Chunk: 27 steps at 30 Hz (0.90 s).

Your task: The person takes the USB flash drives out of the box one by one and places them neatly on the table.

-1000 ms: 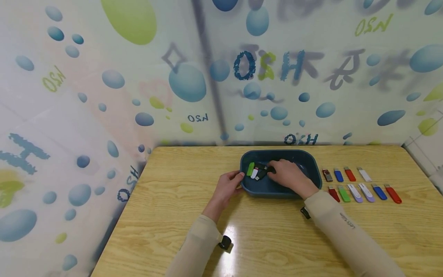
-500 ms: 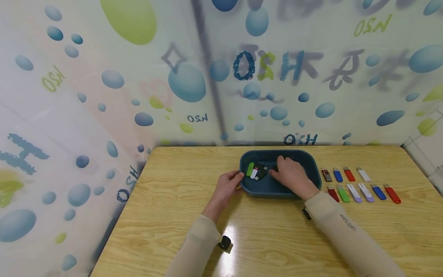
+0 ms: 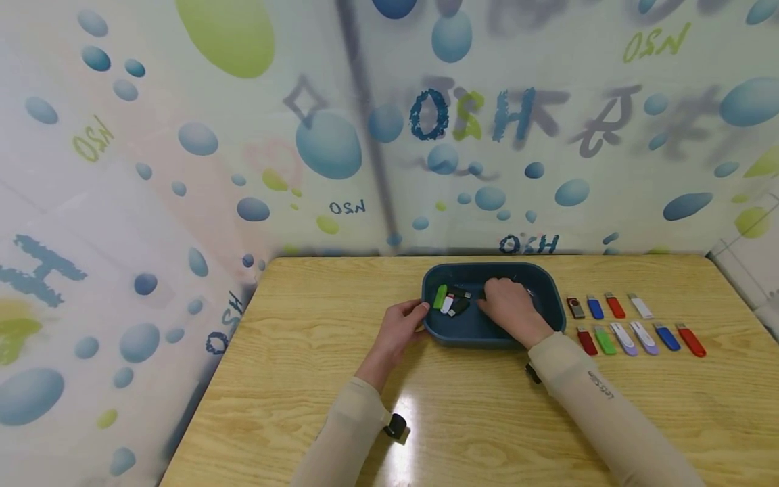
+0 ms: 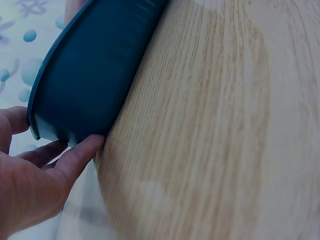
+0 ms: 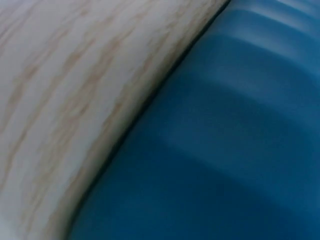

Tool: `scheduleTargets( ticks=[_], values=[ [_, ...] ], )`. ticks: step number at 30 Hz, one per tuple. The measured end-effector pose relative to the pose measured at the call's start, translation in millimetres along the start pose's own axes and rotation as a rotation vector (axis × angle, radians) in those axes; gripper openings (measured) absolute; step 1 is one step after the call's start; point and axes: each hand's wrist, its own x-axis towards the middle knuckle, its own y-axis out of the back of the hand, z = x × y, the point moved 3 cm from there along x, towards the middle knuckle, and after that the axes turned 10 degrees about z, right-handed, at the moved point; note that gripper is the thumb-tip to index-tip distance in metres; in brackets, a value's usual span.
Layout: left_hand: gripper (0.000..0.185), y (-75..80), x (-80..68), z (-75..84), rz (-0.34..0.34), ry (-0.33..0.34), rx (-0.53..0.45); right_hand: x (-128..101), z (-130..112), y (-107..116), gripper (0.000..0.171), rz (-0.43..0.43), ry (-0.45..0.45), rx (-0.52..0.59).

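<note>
Right hand (image 3: 508,303) shifted off the black sticks (image 3: 460,308), toward the right of the blue bin (image 3: 481,342)

Compared with one second ago, your right hand sits farther right inside the bin; your left hand (image 3: 398,329) and the bin have kept their places.

Grip state: your left hand holds the bin's left end, one digit at the rim and other fingertips against the outer wall. Your right fingertips are hidden, so you cannot tell from these views whether they pinch anything.

Location: the bin stands flat on the table (image 3: 292,352). Inside, toward its left end, lie a green stick (image 3: 440,297), a white stick (image 3: 447,305) and the black sticks. Ten more sticks form two rows right of the bin.

Handling: expect each USB stick to be light, rigid and slightly slippery. Grasp the casing by its long sides; keep pressure off the metal plug. Judge the bin light and stiff, liable to slide; steady it at the rim.

Materials: the bin looks like smooth moulded plastic with rounded corners. Table surface is wood-grained and glossy. Casings are slim; the swivel stick (image 3: 575,308) shows a metallic cover.
</note>
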Motion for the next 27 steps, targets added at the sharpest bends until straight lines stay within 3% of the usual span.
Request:
scheduleTargets(
  ticks=[8, 27],
  values=[
    [0.05, -0.9, 0.3, 1.5, -0.007, -0.001, 0.002, 2, 1, 0, 0.029, -0.007, 0.011, 0.019],
    [0.048, -0.4, -0.7, 0.8, 0.0, -0.016, 0.003, -7, 9, 15, 0.043, 0.038, 0.01, 0.105]
  ],
)
